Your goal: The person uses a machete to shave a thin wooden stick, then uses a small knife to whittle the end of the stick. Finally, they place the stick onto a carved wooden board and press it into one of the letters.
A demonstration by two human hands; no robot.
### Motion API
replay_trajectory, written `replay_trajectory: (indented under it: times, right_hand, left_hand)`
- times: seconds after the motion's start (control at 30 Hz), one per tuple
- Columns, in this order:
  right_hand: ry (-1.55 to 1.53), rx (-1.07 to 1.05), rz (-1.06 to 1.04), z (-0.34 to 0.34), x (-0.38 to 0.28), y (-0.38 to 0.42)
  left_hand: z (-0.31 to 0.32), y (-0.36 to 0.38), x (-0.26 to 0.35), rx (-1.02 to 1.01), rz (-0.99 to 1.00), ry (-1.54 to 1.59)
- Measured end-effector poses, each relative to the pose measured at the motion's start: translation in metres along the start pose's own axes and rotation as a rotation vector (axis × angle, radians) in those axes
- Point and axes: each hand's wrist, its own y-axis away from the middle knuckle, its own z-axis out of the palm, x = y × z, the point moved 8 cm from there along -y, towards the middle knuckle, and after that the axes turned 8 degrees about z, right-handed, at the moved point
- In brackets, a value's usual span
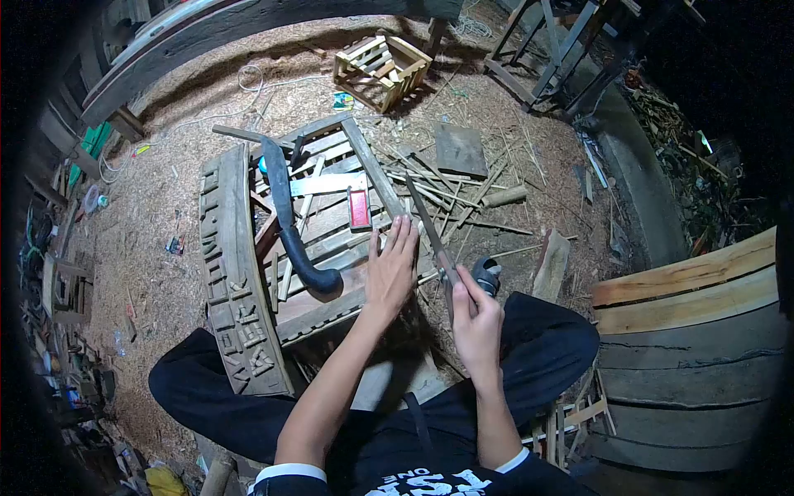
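My left hand (pixel 392 266) lies flat, fingers together and stretched out, on the right edge of a slatted wooden frame (pixel 374 169). In my right hand (pixel 477 324) is the handle of a long narrow tool, its dark blade (pixel 427 221) pointing up and left beside the frame; whether it is a saw or a knife I cannot tell. A machete (pixel 281 194) with a black curved handle rests across the slats. Near it lies a try square (pixel 359 207) with a red stock. At the left, a board with raised wooden pieces (pixel 236 310) leans on the frame.
A small slatted crate (pixel 383 73) stands at the back. Thin wood strips (pixel 463 194) and a square board (pixel 461 150) lie right of the frame. Wide planks (pixel 686 355) are at the right. A long beam (pixel 248 33) crosses the back. Shavings cover the ground.
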Motion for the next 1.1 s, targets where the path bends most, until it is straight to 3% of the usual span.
replay_trajectory:
  times: [0.23, 0.3, 0.33, 0.43, 0.57, 0.7, 0.83, 0.87, 1.1]
  right_hand:
    - [0.018, -0.02, -0.007, 0.004, 0.01, -0.005]
    - [0.027, 0.015, -0.152, 0.021, -0.006, -0.027]
    - [0.068, -0.013, -0.041, 0.029, 0.0, -0.04]
    - [0.027, -0.055, 0.035, 0.003, -0.005, -0.024]
    - [0.021, 0.066, -0.219, 0.008, 0.005, -0.029]
    - [0.063, -0.079, 0.022, 0.013, -0.009, -0.039]
    - [-0.039, 0.016, -0.165, 0.004, -0.005, -0.025]
    - [-0.029, -0.016, -0.049, 0.018, 0.007, -0.044]
    - [-0.037, -0.046, 0.006, 0.0, 0.014, -0.019]
  left_hand:
    - [-0.003, 0.0, 0.003, -0.012, -0.022, 0.036]
    - [0.003, 0.002, 0.003, -0.02, -0.004, 0.01]
    - [0.004, 0.002, 0.003, -0.035, -0.018, 0.009]
    - [0.002, 0.002, 0.001, -0.024, -0.026, 0.014]
    - [0.004, 0.001, 0.001, -0.005, -0.013, 0.003]
    - [-0.003, 0.002, 0.0, 0.035, -0.012, -0.006]
    - [0.002, 0.001, 0.0, 0.044, -0.027, 0.044]
    - [0.002, 0.002, 0.0, 0.036, -0.02, 0.03]
    - [0.002, 0.001, 0.0, 0.036, -0.005, 0.052]
